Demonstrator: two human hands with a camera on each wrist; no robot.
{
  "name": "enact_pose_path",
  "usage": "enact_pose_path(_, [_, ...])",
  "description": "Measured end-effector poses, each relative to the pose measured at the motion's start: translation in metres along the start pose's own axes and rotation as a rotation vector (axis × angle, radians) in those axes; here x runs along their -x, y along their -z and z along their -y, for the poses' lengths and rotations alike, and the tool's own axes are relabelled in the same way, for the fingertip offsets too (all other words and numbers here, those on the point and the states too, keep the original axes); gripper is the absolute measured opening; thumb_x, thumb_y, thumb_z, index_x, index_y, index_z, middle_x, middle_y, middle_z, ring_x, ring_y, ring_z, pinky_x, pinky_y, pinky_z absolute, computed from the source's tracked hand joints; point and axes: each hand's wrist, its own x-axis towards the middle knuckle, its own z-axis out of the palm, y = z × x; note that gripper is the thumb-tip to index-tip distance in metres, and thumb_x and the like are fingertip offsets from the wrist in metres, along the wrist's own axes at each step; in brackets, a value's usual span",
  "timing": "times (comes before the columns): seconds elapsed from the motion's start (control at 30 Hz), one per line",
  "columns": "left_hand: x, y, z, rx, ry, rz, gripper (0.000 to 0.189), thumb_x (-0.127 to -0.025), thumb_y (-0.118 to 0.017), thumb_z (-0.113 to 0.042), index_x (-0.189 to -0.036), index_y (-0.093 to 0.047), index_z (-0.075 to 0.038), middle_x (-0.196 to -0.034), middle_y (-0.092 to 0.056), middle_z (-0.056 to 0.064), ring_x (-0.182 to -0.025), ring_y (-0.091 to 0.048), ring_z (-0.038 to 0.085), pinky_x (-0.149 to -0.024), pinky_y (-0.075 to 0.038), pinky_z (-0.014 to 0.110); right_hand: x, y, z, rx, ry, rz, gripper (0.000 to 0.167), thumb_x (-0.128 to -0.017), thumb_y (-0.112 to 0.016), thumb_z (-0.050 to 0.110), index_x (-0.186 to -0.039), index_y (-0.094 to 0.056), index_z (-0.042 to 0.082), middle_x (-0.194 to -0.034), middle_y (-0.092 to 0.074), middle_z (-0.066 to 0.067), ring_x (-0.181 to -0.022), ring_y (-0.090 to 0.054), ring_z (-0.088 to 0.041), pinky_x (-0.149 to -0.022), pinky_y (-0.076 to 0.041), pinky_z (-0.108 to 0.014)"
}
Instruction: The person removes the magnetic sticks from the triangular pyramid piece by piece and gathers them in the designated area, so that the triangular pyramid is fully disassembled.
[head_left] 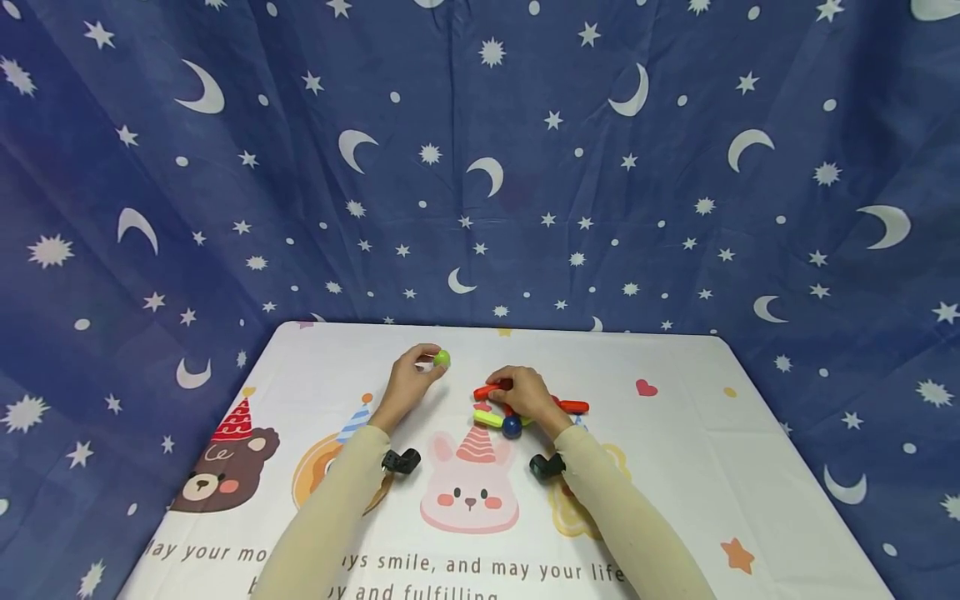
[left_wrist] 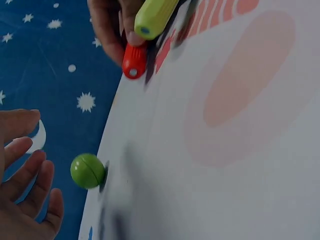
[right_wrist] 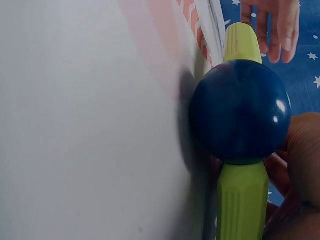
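Observation:
On the white cloth lies a small green ball (head_left: 442, 358). My left hand (head_left: 407, 383) is beside it, fingers loosely extended; in the left wrist view a gap shows between those fingers and the ball (left_wrist: 87, 171). With thumb and fingers, my right hand (head_left: 525, 393) pinches a red ribbed rod (head_left: 482, 392), whose holed end shows in the left wrist view. Just in front of that hand, a dark blue ball (right_wrist: 240, 112) joins two yellow-green rods (head_left: 488, 419) in line. Part of the joined pieces is hidden under the right hand.
Another red rod (head_left: 575, 407) sticks out to the right of my right wrist. The table's cloth (head_left: 675, 467) carries printed animals and lettering. Behind the table's far edge hangs a blue curtain (head_left: 525, 183) with moons and stars.

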Motion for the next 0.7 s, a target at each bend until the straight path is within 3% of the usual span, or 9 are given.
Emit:
enact_pose_path(0.27, [0.016, -0.012, -0.008, -0.006, -0.096, 0.055, 0.036, -0.089, -0.072, -0.019, -0.121, -0.064, -0.005, -0.123, -0.065, 0.011, -0.112, -0.062, 0.027, -0.095, -0.048, 0.045, 0.002, 0.005, -0.002, -0.091, 0.033, -0.014, 0.024, -0.084, -0.078, 0.017, -0.108, -0.075, 0.017, -0.112, -0.072, -0.004, -0.1, -0.061, -0.023, -0.098, -0.048, -0.043])
enact_pose_path(0.43, [0.026, -0.018, -0.009, -0.016, -0.11, 0.068, 0.033, -0.089, -0.073, -0.019, -0.12, -0.065, -0.008, -0.119, -0.066, 0.006, -0.11, -0.063, 0.025, -0.095, -0.05, 0.044, 0.005, 0.009, -0.001, -0.11, 0.065, -0.04, 0.026, -0.084, -0.078, 0.015, -0.109, -0.074, 0.013, -0.119, -0.07, -0.006, -0.114, -0.061, -0.028, -0.107, -0.044, -0.048])
enact_pose_path(0.53, [0.031, -0.02, -0.013, -0.012, -0.112, 0.091, 0.034, -0.089, -0.072, -0.018, -0.12, -0.064, -0.008, -0.12, -0.066, 0.011, -0.111, -0.062, 0.026, -0.097, -0.05, 0.046, 0.01, 0.012, 0.002, -0.123, 0.078, -0.07, 0.025, -0.084, -0.078, 0.014, -0.109, -0.074, 0.012, -0.122, -0.069, -0.006, -0.123, -0.058, -0.03, -0.111, -0.039, -0.051])
enact_pose_path(0.7, [0.039, -0.026, -0.018, -0.008, -0.123, 0.115, 0.033, -0.088, -0.073, -0.015, -0.119, -0.065, -0.007, -0.119, -0.067, 0.013, -0.112, -0.062, 0.026, -0.096, -0.051, 0.045, 0.02, 0.019, 0.004, -0.128, 0.097, -0.12, 0.023, -0.085, -0.077, 0.016, -0.107, -0.074, 0.013, -0.119, -0.07, -0.003, -0.12, -0.06, -0.027, -0.109, -0.042, -0.048])
